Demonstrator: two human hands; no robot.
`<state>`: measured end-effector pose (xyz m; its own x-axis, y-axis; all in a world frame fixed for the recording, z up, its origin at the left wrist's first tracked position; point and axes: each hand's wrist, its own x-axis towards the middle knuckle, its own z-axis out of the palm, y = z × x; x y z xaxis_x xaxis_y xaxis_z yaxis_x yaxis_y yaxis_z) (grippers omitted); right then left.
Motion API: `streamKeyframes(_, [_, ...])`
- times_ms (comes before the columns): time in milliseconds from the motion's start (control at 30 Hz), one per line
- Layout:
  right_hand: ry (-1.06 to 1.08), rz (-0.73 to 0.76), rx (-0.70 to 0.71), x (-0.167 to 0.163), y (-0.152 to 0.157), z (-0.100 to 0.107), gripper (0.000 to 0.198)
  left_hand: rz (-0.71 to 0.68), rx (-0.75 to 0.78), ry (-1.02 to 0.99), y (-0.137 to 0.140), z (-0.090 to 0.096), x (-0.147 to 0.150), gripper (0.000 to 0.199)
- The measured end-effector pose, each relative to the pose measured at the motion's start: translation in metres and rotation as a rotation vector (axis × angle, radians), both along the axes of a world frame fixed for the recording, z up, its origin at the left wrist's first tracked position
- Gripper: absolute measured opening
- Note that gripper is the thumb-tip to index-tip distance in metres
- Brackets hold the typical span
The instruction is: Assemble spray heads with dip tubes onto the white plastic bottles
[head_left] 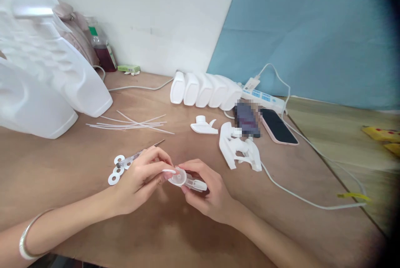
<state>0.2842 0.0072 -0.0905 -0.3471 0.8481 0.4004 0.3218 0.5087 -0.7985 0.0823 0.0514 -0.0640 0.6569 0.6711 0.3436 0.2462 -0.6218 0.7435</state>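
Note:
My right hand (pixel 208 191) is closed around a translucent plastic part (pixel 179 177), which has a round cup at one end and a rectangular stem (pixel 198 184) at the other. My left hand (pixel 145 178) pinches a thin white washer (pixel 168 171), seen nearly edge-on, at the rim of the cup. More flat white washers (pixel 114 178) lie on the table beside my left hand. Across some of them rests a slim screwdriver (pixel 131 159) with a clear handle, partly hidden by that hand. A white nozzle-shaped piece (pixel 203 126) stands farther back.
Thin white tubes (pixel 134 125) lie crossed behind the washers. White trigger-like parts (pixel 229 145) sit right of centre, near two phones (pixel 279 126). Several white housings (pixel 204 90) line the back beside a power strip (pixel 265 99). Large white bottles (pixel 62 72) stand left. A cable (pixel 300 197) crosses the right side.

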Motion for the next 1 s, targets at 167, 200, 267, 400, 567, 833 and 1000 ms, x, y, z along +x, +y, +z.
streamKeyframes(167, [-0.010,0.043,0.038,-0.0024,-0.0006,0.0007,0.043,0.100,-0.019,-0.124,0.0028,-0.0027,0.0016,0.013])
streamKeyframes(200, [-0.017,0.051,0.041,-0.0029,-0.0007,0.0010,0.043,0.115,-0.033,-0.153,0.0034,-0.0032,0.0023,0.012])
streamKeyframes(267, [-0.030,0.050,0.036,-0.0033,-0.0007,0.0014,0.042,0.116,-0.018,-0.180,0.0036,-0.0038,0.0031,0.012])
streamKeyframes(400, [-0.034,0.026,0.007,-0.0027,0.0000,0.0009,0.040,0.054,0.136,-0.100,0.0004,-0.0038,0.0028,0.014])
streamKeyframes(567, [-0.002,0.000,-0.042,-0.0011,0.0003,0.0007,0.038,0.017,0.388,0.091,-0.0010,-0.0026,0.0011,0.024])
streamKeyframes(833, [-0.038,0.016,0.075,0.0010,0.0027,0.0051,0.027,-0.022,0.410,0.131,0.0044,-0.0032,0.0023,0.012])
streamKeyframes(1000, [-0.099,0.023,0.246,-0.0013,0.0037,0.0023,0.028,-0.115,0.408,0.139,0.0065,-0.0089,0.0020,0.016])
